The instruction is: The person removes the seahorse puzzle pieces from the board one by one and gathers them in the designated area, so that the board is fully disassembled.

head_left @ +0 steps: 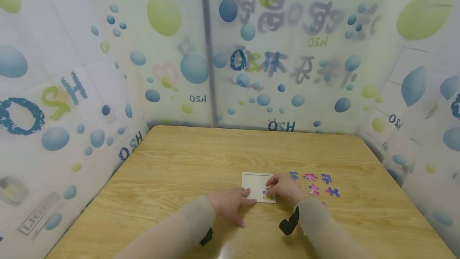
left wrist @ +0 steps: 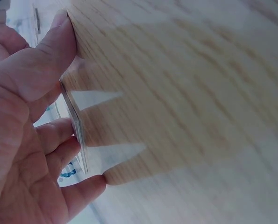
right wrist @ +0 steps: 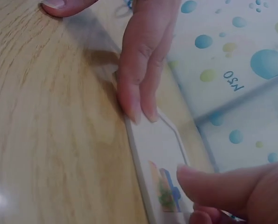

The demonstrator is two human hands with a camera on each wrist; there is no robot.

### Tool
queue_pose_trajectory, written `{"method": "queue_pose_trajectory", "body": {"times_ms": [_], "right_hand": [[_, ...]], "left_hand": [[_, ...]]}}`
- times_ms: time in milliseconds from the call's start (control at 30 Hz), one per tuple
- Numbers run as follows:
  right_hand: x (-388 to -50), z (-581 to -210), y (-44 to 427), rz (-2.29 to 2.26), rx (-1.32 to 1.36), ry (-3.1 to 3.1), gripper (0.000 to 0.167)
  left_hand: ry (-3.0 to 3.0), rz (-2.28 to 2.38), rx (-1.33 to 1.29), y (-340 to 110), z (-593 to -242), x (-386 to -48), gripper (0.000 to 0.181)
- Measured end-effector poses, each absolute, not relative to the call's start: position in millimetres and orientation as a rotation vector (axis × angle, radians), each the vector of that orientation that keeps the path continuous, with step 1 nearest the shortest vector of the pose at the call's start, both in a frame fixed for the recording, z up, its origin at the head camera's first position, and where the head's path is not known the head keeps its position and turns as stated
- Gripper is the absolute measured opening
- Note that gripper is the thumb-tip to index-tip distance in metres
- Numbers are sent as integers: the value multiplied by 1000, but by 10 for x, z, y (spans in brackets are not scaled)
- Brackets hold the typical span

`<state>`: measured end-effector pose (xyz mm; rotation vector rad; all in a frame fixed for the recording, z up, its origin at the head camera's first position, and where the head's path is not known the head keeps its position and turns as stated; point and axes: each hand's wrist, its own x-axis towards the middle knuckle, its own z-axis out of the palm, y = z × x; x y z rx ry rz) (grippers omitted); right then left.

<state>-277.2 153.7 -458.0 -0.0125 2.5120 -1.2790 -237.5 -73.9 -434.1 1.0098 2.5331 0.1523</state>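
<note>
A small white square puzzle tray (head_left: 253, 183) with a raised rim lies on the table. My left hand (head_left: 230, 205) rests at its left side, fingers spread; its fingertips touch the tray's edge, and its thumb is stretched out toward the near side. At the lower right corner of the tray, my right hand (head_left: 285, 187) pinches a colourful puzzle piece (right wrist: 166, 193) between thumb and curled fingers. Orange, green and blue show on this piece. The fingers partly cover it, along with the tray's right edge.
Several loose puzzle pieces lie right of the tray, among them a pink one (head_left: 310, 177) and a purple-blue one (head_left: 332, 192). My right hand and forearm hide some of them. The wooden table (head_left: 172, 159) meets a patterned curtain (head_left: 172, 71) at the back.
</note>
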Motion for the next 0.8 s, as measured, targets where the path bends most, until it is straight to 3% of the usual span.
{"method": "queue_pose_trajectory", "body": {"times_ms": [233,800], "right_hand": [[-2751,-4603,1487,-1106,-48,2650,26],[-2735,-4664,1484,-1193,-15,2635,24]], "left_hand": [[2536,126,1038,-724,-4344,-2393,73],[2546,64,1126,-545,-4296,-2458,69]]}}
